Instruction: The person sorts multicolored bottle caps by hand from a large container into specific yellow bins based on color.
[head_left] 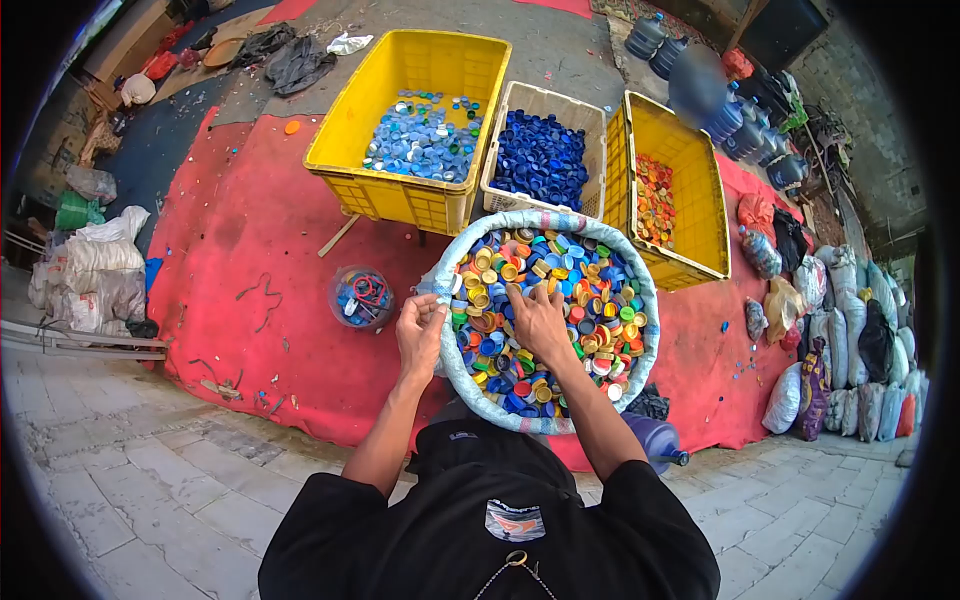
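A round sack with a rolled, pale blue rim (648, 345) stands before me, filled with bottle caps (490, 345) of many colours. My left hand (420, 335) is at the left side of the rim, its thumb and fingers pinched together. What they hold, if anything, is too small to make out. My right hand (542, 325) reaches over the middle of the caps. Its fingers are apart and point down, with the fingertips touching the caps. I see nothing gripped in it.
Beyond the sack stand a yellow crate (390, 190) with light blue caps, a white crate (493, 185) with dark blue caps, and another yellow crate (690, 262) with orange caps. A clear tub (362, 297) sits left, a water jug (657, 440) right. Filled bags (845, 340) line the right.
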